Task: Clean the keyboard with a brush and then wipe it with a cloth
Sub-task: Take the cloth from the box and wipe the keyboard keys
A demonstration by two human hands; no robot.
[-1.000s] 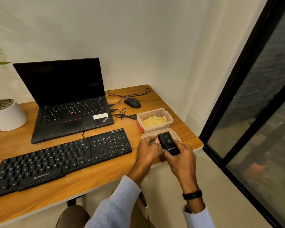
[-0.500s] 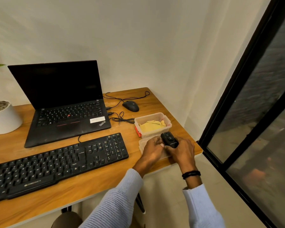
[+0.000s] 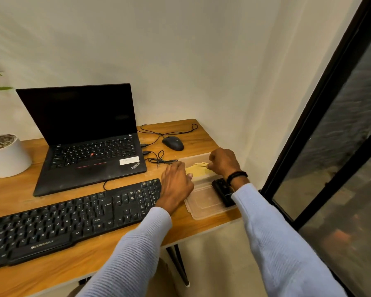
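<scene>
The black keyboard [image 3: 73, 219] lies along the desk's front edge. To its right stands a clear plastic container [image 3: 193, 157] with a yellow cloth [image 3: 196, 169] inside. My right hand [image 3: 223, 161] is curled over the container's right side and pinches a thin dark brush [image 3: 204, 166] that lies on the cloth; most of the brush is hidden. My left hand [image 3: 176, 185] rests with relaxed fingers against the container's left wall, over the keyboard's right end.
The container's lid [image 3: 201, 209] lies at the desk's front right corner with a small black device [image 3: 223, 192] on it. An open laptop [image 3: 88, 151], a mouse [image 3: 172, 143] with loose cables and a white plant pot [image 3: 8, 157] stand behind. A black-framed glass wall [image 3: 321, 116] is to the right.
My right hand has put the black device down on the lid and reached into the container. My left hand has moved from the lid up to the container's left side.
</scene>
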